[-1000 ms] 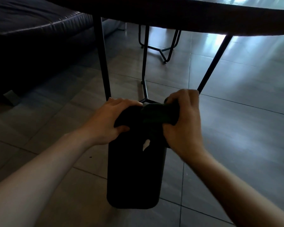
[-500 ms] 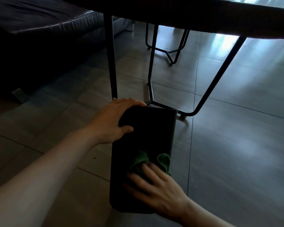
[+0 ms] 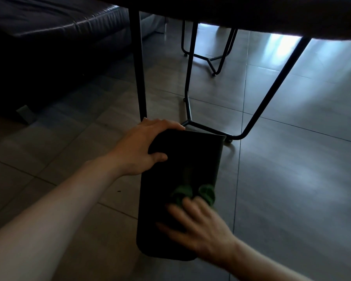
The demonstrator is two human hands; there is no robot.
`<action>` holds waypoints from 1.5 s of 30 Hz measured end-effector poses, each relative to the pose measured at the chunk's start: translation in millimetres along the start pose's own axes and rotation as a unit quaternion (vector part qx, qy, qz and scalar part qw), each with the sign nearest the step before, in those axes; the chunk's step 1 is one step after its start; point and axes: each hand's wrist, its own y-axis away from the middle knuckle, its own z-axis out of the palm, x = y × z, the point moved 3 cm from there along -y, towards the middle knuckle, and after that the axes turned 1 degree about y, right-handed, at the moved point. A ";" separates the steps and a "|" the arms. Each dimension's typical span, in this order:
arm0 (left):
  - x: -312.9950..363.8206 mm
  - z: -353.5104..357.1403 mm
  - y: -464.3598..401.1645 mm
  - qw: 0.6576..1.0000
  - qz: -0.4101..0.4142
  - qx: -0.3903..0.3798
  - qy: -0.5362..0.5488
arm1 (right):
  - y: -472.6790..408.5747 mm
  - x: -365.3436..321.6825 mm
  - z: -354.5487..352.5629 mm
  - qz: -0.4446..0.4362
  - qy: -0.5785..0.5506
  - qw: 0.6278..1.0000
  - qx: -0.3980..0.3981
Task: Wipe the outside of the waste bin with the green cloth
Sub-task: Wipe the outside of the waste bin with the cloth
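A tall black waste bin stands on the tiled floor, just in front of a table's legs. My left hand grips its top left rim, thumb on the near wall. My right hand presses the green cloth flat against the lower part of the near wall, on the right side. Bunched folds of the cloth stick out above my fingers. The hand is blurred with motion. The bin's far side and inside are hidden.
A dark table top overhangs the bin, with thin black metal legs right behind it and a slanted leg to the right. A dark leather sofa fills the upper left. Open grey tiles lie to the right.
My right hand, with the cloth, went from the bin's top rim down the near wall to its lower part. My left hand stayed on the rim. The view shifted slightly.
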 end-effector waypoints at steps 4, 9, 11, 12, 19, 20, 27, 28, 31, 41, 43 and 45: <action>0.6 0.8 -0.3 1.000 0.002 0.000 -0.001 | 10.2 -7.9 -4.2 -0.073 -0.006 0.996 -0.040; 0.7 1.0 -1.9 1.000 0.023 0.004 0.002 | -49.7 85.5 -31.7 0.184 0.040 0.975 0.117; 1.1 0.4 -1.9 0.999 0.039 0.009 0.013 | -58.0 93.2 -32.2 0.238 0.040 0.961 0.134; 0.2 -0.6 -2.1 0.999 0.038 0.009 0.017 | -56.1 84.8 -29.8 0.236 0.033 0.962 0.132; 0.0 -3.3 3.8 1.000 0.004 0.002 0.008 | 16.4 -22.7 -7.3 -0.107 0.005 0.993 -0.056; 0.1 -3.5 4.0 1.000 0.007 0.005 0.009 | 12.4 -12.5 -10.7 -0.091 0.000 0.995 -0.043; 0.6 -4.0 1.7 1.000 0.018 0.012 0.010 | -57.9 95.9 -31.5 0.285 0.022 0.951 0.119; 0.5 -3.9 1.5 1.000 0.019 0.014 0.008 | -54.0 84.1 -27.6 0.268 0.027 0.956 0.116; -1.4 -5.0 2.0 1.000 0.010 0.014 0.002 | -12.3 11.4 -5.4 0.055 0.012 0.998 0.027; 1.0 -3.0 3.1 1.000 0.015 0.005 0.011 | -44.2 76.8 -31.7 0.239 -0.001 0.965 0.105; 0.4 -3.9 3.6 1.000 0.013 0.006 0.019 | -55.6 86.5 -30.9 0.299 0.004 0.947 0.120; -0.5 -4.6 3.5 1.000 0.012 0.007 0.019 | -42.1 60.5 -22.1 0.243 0.014 0.965 0.094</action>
